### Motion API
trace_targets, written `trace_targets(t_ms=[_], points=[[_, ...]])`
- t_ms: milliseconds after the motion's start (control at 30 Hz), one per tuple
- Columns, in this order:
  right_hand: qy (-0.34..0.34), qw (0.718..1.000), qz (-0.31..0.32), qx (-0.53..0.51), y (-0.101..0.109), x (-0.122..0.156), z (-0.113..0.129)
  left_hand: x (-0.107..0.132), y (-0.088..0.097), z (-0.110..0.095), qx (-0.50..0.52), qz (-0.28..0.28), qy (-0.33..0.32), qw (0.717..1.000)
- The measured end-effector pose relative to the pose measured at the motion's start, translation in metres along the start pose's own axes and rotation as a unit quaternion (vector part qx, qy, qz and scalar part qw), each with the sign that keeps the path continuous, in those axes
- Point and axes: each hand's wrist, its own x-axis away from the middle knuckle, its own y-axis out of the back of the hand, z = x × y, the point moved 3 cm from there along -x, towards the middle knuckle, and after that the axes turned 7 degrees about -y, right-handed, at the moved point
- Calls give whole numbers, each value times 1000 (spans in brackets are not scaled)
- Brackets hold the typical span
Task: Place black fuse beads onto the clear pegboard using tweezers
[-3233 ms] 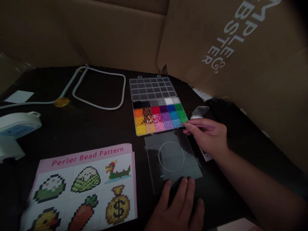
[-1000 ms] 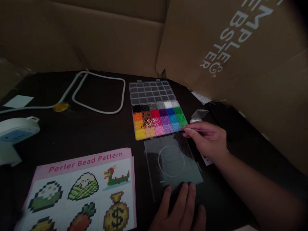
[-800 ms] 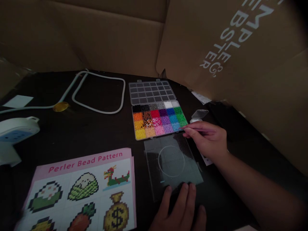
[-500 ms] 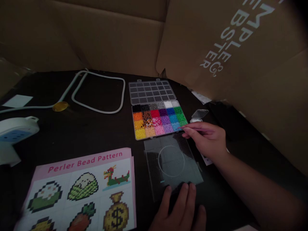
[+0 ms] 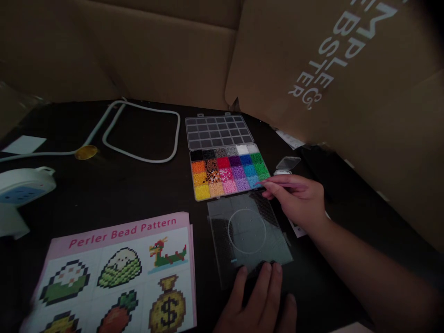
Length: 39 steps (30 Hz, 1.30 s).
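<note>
A clear bead box (image 5: 227,172) with many coloured compartments lies open on the dark table, its lid (image 5: 218,132) flipped back. My right hand (image 5: 298,201) pinches a thin pink tweezers (image 5: 282,184), whose tip reaches the box's light blue compartment at the near right corner. In front of the box lies a clear square pegboard (image 5: 248,233) with a circle marked on it. My left hand (image 5: 260,300) rests with spread fingers on the pegboard's near edge.
A pink "Perler Bead Pattern" sheet (image 5: 118,273) lies at the lower left. A white power strip (image 5: 24,187) and its looped cable (image 5: 145,134) sit at the left and back. Cardboard panels (image 5: 329,78) stand behind and to the right. A small clear lid (image 5: 288,163) lies right of the box.
The tweezers tip has crept slightly left into the light blue compartment. The left hand stays on the pegboard edge. The view shifted a little.
</note>
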Motion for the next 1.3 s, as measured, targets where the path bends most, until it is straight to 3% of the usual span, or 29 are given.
trace_targets(t_ms=[967,1300], points=[[-13,1000,-10,-5,1,0,1,-3,3,2,7,-5,2,1000],[13,1000,3,9,1,1,-1,-1,2,2,0,6,-2,1000]])
